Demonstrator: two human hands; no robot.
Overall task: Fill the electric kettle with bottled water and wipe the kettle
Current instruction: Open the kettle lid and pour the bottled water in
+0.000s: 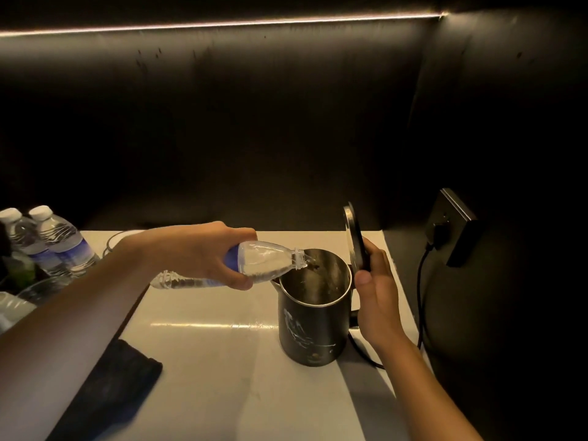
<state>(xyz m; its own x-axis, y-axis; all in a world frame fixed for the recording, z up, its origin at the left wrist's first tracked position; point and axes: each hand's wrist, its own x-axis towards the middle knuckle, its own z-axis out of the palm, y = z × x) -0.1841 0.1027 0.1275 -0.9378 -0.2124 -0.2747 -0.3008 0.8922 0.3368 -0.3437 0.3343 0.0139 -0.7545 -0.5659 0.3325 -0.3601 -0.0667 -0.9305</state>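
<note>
A dark electric kettle [310, 332] with a steel inside stands on the white counter [216, 361], right of centre. Its lid [354, 238] is swung up and stands upright. My right hand [377, 291] rests against the lid's outer side and keeps it raised. My left hand [206, 253] grips a clear water bottle [267, 261] with a blue label, tipped almost level. The bottle's uncapped neck sits over the kettle's rim, and water runs into the kettle. A dark folded cloth [111, 396] lies on the counter at the lower left.
Two capped water bottles [54, 240] stand at the far left beside glassware [31, 291]. A black cord [421, 297] runs from the kettle's base to a wall socket [451, 227] on the right. Dark walls close in behind and to the right.
</note>
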